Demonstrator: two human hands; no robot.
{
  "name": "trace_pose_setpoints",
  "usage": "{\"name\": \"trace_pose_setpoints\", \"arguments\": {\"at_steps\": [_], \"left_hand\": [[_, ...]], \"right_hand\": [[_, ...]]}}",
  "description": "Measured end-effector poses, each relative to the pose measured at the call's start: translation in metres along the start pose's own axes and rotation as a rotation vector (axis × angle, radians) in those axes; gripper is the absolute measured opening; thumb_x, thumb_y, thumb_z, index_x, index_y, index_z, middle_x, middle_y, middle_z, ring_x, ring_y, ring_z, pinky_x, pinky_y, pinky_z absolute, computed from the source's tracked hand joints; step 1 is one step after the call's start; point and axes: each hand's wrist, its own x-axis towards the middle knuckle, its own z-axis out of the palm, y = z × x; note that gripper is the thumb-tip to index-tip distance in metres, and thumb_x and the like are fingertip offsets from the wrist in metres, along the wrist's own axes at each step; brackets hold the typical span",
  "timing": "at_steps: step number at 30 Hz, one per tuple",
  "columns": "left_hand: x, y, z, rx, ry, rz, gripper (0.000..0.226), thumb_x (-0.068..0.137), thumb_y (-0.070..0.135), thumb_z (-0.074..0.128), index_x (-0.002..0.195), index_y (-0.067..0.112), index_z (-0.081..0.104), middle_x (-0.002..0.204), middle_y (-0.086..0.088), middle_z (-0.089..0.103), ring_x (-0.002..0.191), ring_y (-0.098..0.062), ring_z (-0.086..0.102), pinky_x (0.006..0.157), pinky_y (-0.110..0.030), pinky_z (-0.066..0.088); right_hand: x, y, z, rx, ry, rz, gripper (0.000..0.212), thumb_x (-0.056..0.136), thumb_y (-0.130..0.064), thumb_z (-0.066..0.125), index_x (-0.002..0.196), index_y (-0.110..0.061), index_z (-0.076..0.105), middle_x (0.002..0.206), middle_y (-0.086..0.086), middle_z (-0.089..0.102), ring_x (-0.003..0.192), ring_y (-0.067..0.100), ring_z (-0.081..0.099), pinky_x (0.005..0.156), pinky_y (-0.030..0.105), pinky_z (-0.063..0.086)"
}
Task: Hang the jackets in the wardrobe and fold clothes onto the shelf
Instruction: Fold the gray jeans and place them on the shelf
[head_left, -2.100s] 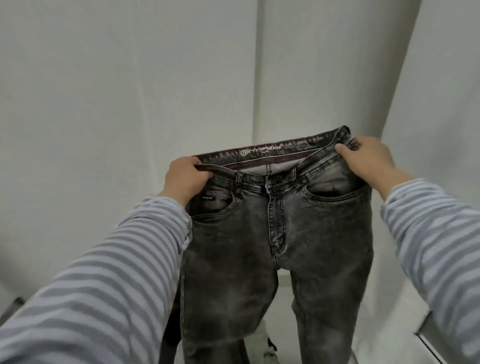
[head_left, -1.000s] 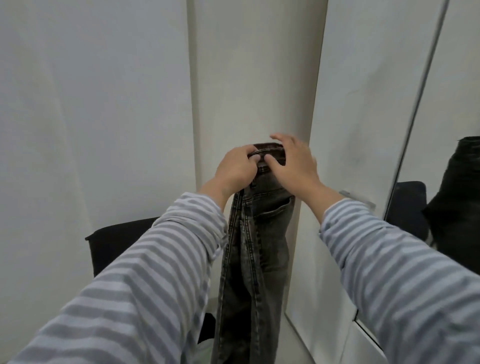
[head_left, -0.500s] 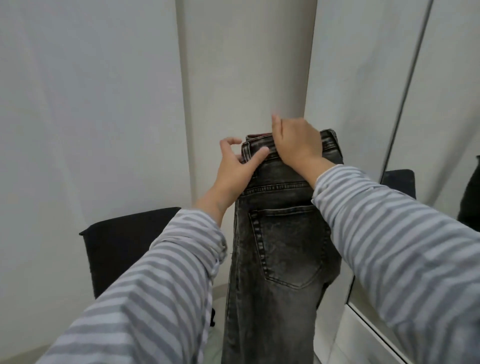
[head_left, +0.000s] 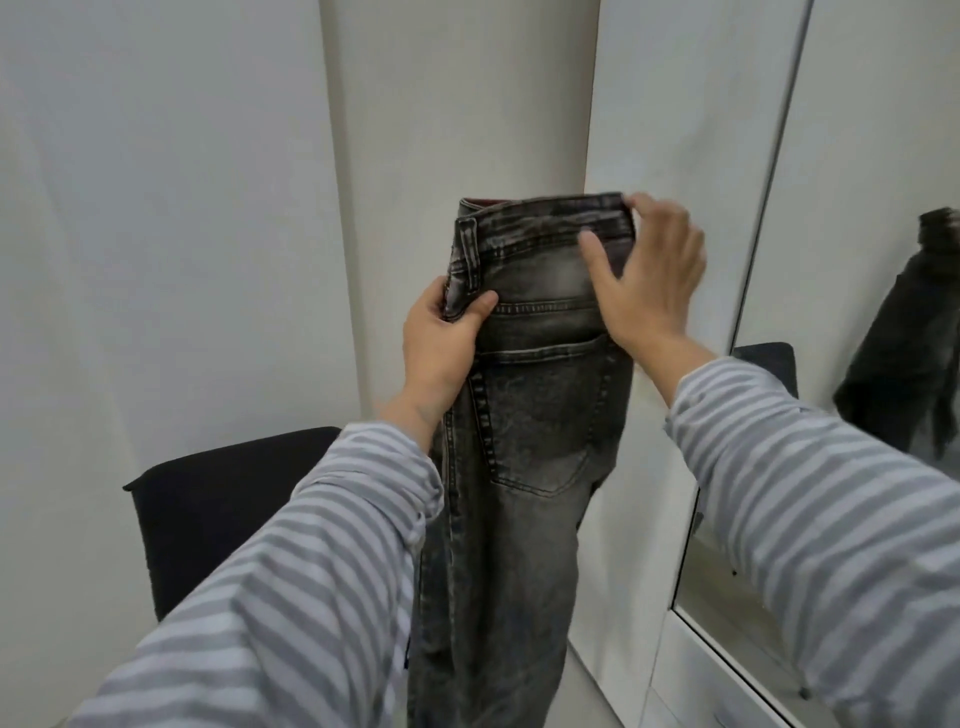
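At frame centre, faded grey jeans (head_left: 524, 415) hang folded lengthwise; left hand (head_left: 441, 338) pinches their left edge, right hand (head_left: 649, 280) grips the waistband corner beside a mirror (head_left: 852, 260).

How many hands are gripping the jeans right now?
2. The left hand pinches the left edge of the jeans below the waistband; the right hand holds the waistband's right corner. The fingers behind the denim are hidden.

**Around the dark chair**

A black chair (head_left: 228, 525) stands low against the pale wall (head_left: 166, 208). Right of the chair, a tall mirror (head_left: 852, 260) in a white frame reaches down near the floor, reflecting a dark chair back and hanging dark cloth.
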Motion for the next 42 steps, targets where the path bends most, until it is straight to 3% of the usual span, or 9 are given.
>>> {"name": "trace_pose_setpoints", "arguments": {"at_steps": [3,7,9,14,20,28,32,37,42], "left_hand": [[0.018,0.014,-0.001,-0.052,0.022,0.023,0.011,0.073,0.026,0.073,0.08,0.024,0.065,0.084,0.004,0.069,0.085,-0.015,0.063,0.09,-0.046,0.051],[0.034,0.031,-0.001,-0.108,0.02,0.05,0.011,0.079,0.015,0.071,0.085,0.021,0.065,0.09,-0.002,0.068,0.089,-0.017,0.062,0.093,-0.046,0.05],[0.039,0.036,0.0,-0.125,0.015,0.05,0.012,0.082,0.01,0.07,0.088,0.019,0.065,0.092,-0.002,0.068,0.09,-0.017,0.062,0.094,-0.045,0.051],[0.04,0.041,0.0,-0.133,-0.012,0.05,0.011,0.086,0.007,0.067,0.09,0.017,0.065,0.093,-0.002,0.068,0.091,-0.017,0.064,0.09,-0.038,0.054],[0.04,0.035,-0.01,-0.139,0.004,0.006,0.01,0.087,0.007,0.066,0.093,0.016,0.065,0.095,-0.003,0.069,0.092,-0.018,0.066,0.091,-0.038,0.055],[0.043,0.039,-0.033,-0.102,0.113,-0.048,0.021,0.087,0.021,0.068,0.106,0.012,0.066,0.109,-0.008,0.07,0.105,-0.024,0.066,0.096,-0.041,0.052],[0.046,0.036,-0.054,-0.258,0.004,-0.158,0.05,0.081,0.036,0.069,0.121,0.007,0.06,0.121,-0.014,0.066,0.112,-0.03,0.064,0.1,-0.046,0.049],[-0.002,0.016,-0.059,-0.081,-0.138,-0.48,0.085,0.056,0.073,0.067,0.126,0.027,0.058,0.121,0.0,0.067,0.112,-0.023,0.063,0.095,-0.042,0.049],[-0.068,-0.017,-0.033,-0.049,-0.181,-0.665,0.041,0.083,0.047,0.064,0.114,0.02,0.057,0.112,0.003,0.067,0.096,-0.009,0.062,0.085,-0.03,0.051]], "right_hand": [[-0.04,0.041,0.004,0.236,-0.211,0.314,0.07,0.085,-0.065,0.047,0.138,-0.022,0.031,0.135,0.009,0.044,0.124,0.028,0.041,0.104,0.046,0.033],[-0.1,0.065,0.016,0.488,-0.685,0.668,0.102,0.054,-0.095,0.038,0.134,-0.031,0.033,0.127,0.007,0.052,0.124,0.029,0.047,0.109,0.047,0.033],[-0.114,0.065,0.02,0.642,-0.772,0.773,0.089,0.07,-0.086,0.039,0.136,-0.026,0.035,0.13,0.001,0.05,0.123,0.022,0.046,0.111,0.039,0.03],[-0.089,0.046,0.016,1.014,-0.553,0.783,0.043,0.094,-0.046,0.049,0.124,-0.016,0.051,0.116,-0.003,0.062,0.102,0.009,0.06,0.081,0.018,0.044],[-0.022,0.023,0.012,0.955,-0.576,0.647,0.047,0.09,-0.05,0.055,0.12,-0.015,0.063,0.113,0.003,0.068,0.106,0.021,0.064,0.097,0.036,0.048],[-0.006,-0.023,0.019,0.844,-0.258,0.527,0.031,0.099,-0.029,0.045,0.116,-0.01,0.063,0.109,0.008,0.066,0.102,0.024,0.06,0.09,0.035,0.048],[0.007,-0.041,0.018,0.916,-0.248,0.547,0.031,0.1,-0.028,0.042,0.115,-0.01,0.063,0.101,0.004,0.064,0.093,0.019,0.059,0.083,0.031,0.047],[0.026,-0.055,0.017,0.876,-0.198,0.508,0.034,0.101,-0.029,0.041,0.118,-0.01,0.062,0.106,0.006,0.065,0.098,0.021,0.06,0.085,0.03,0.046],[0.046,-0.058,0.014,0.782,-0.119,0.468,0.033,0.101,-0.028,0.04,0.119,-0.009,0.061,0.112,0.009,0.065,0.097,0.019,0.057,0.08,0.024,0.04]]}}
